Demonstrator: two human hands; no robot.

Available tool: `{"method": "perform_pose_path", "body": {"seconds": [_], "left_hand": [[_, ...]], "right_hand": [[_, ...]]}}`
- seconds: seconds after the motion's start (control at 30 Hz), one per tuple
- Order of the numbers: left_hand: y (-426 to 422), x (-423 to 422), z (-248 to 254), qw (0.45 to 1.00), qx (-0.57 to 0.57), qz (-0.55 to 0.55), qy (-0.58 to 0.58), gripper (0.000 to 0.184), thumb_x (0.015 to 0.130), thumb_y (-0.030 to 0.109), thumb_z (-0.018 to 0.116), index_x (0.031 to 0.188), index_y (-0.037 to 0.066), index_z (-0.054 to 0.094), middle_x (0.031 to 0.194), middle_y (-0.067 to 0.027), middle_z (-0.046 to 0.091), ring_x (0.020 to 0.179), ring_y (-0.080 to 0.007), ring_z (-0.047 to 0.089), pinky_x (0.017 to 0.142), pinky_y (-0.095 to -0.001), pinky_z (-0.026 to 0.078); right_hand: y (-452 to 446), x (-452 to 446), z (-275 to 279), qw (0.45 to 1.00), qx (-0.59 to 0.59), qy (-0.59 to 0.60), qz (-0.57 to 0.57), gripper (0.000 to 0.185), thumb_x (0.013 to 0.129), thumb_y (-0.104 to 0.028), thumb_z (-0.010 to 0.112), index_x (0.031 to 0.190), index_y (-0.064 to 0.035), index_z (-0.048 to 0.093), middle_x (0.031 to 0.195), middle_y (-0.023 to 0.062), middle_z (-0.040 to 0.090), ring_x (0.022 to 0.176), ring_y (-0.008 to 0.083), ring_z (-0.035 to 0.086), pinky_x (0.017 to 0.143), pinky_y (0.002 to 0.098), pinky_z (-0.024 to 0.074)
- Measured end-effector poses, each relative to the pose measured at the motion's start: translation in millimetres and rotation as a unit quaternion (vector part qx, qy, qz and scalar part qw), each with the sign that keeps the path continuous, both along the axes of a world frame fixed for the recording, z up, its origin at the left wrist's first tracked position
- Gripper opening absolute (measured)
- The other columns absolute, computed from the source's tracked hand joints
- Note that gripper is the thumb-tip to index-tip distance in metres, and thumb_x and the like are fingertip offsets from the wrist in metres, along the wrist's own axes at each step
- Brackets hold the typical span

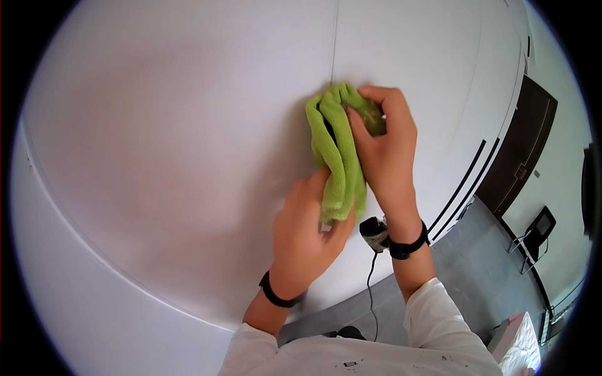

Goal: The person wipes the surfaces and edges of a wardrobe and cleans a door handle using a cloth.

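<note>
A green cloth [339, 150], folded lengthwise, is held up in front of a white panel surface [188, 125]. My left hand [306, 229] pinches its lower end between thumb and fingers. At the upper right edge, my right hand [387, 141] grips the cloth, with thumb and index finger bent round it. A dark gap shows between the folds. Whether the cloth touches the panel I cannot tell. Each wrist wears a black band.
A thin vertical seam [334, 44] divides the panels. Below my right hand is a dark device [374, 230] with a hanging cable [370, 288]. Farther right are long black handles [467, 178], a brown door [520, 147], a chair [538, 235] and a wrapped white box [517, 344].
</note>
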State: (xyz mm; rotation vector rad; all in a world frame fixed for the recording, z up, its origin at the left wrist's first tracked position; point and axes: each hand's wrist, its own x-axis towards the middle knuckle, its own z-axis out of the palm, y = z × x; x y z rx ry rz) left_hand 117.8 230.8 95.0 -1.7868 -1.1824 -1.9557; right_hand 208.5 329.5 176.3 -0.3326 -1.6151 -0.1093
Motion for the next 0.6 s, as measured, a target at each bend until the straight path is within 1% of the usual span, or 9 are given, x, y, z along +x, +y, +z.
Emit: {"method": "perform_pose_path", "body": {"seconds": [0.07,0.1,0.17,0.2,0.3,0.37,0.4,0.47,0.6], "left_hand": [[7,-9,4,0.999,0.026,-0.02,-0.02,0.042,0.078,0.007,0.072,0.116,0.002,0.057,0.098,-0.0161,0.062,0.082,-0.0338,0.063,0.065,-0.0385,0.051],[9,-12,6,0.999,0.028,-0.018,-0.019,0.042,0.078,0.007,0.072,0.116,0.002,0.057,0.098,-0.0161,0.062,0.082,-0.0338,0.063,0.065,-0.0385,0.051],[12,-18,9,0.996,0.033,0.005,-0.089,0.041,0.078,0.003,0.071,0.116,0.0,0.056,0.097,-0.0161,0.062,0.082,-0.0318,0.063,0.066,-0.038,0.051],[14,-17,9,0.99,0.045,-0.005,-0.134,0.04,0.077,0.001,0.07,0.115,-0.002,0.057,0.097,-0.0163,0.062,0.081,-0.0307,0.062,0.067,-0.0364,0.05],[24,-18,-7,0.991,0.034,0.05,-0.117,0.04,0.076,0.001,0.072,0.113,-0.002,0.057,0.099,-0.016,0.063,0.082,-0.03,0.062,0.07,-0.0352,0.05],[28,-13,-26,0.992,0.057,0.034,-0.108,0.041,0.074,0.003,0.074,0.111,-0.003,0.057,0.098,-0.0151,0.064,0.082,-0.0292,0.063,0.073,-0.0354,0.05],[27,-12,-35,0.992,0.052,0.016,-0.116,0.042,0.074,0.003,0.074,0.111,-0.003,0.057,0.097,-0.0145,0.064,0.082,-0.0287,0.063,0.073,-0.0354,0.05],[24,-14,-45,0.992,0.034,-0.005,-0.124,0.044,0.073,0.004,0.075,0.112,-0.002,0.057,0.093,-0.013,0.065,0.08,-0.028,0.063,0.074,-0.0347,0.05],[23,-21,-31,0.995,0.023,0.006,-0.092,0.045,0.072,0.003,0.074,0.114,-0.002,0.057,0.093,-0.0137,0.063,0.081,-0.0294,0.062,0.074,-0.0355,0.05]], "right_hand": [[2,-4,16,1.0,0.017,0.011,0.005,0.024,0.077,-0.002,0.071,0.097,-0.0031,0.058,0.086,0.0127,0.056,0.075,0.029,0.059,0.067,0.0343,0.049],[4,-5,24,0.999,0.031,0.019,0.008,0.022,0.076,-0.001,0.071,0.095,-0.0034,0.059,0.085,0.0124,0.056,0.075,0.0288,0.058,0.067,0.0339,0.0488],[6,-9,35,0.998,0.044,0.032,0.014,0.02,0.076,-0.003,0.07,0.093,-0.0044,0.06,0.083,0.0112,0.056,0.074,0.028,0.058,0.064,0.0337,0.0485],[4,-12,37,0.998,0.06,0.03,-0.019,0.02,0.076,-0.003,0.071,0.093,-0.0049,0.061,0.083,0.0105,0.056,0.074,0.0274,0.058,0.062,0.0339,0.0484],[-7,-18,27,0.992,0.093,0.013,-0.084,0.022,0.073,-0.005,0.071,0.093,-0.0067,0.062,0.083,0.0078,0.054,0.071,0.0243,0.058,0.057,0.0342,0.0476],[-9,-18,14,0.989,0.114,-0.072,-0.068,0.024,0.072,-0.005,0.072,0.094,-0.0089,0.063,0.083,0.0062,0.053,0.069,0.0231,0.057,0.056,0.0339,0.0466],[-12,-15,5,0.988,0.115,-0.072,-0.073,0.024,0.072,-0.005,0.072,0.094,-0.0089,0.063,0.083,0.0062,0.053,0.069,0.0231,0.057,0.056,0.0339,0.0466],[-16,-13,-9,0.991,0.043,-0.126,-0.009,0.028,0.069,0.002,0.073,0.095,-0.0039,0.064,0.084,0.0101,0.054,0.069,0.0237,0.056,0.056,0.0315,0.0455],[-7,-11,6,0.989,0.046,-0.139,0.011,0.029,0.07,0.003,0.073,0.097,-0.0032,0.064,0.084,0.0108,0.054,0.068,0.0248,0.056,0.057,0.0316,0.0452]]}}
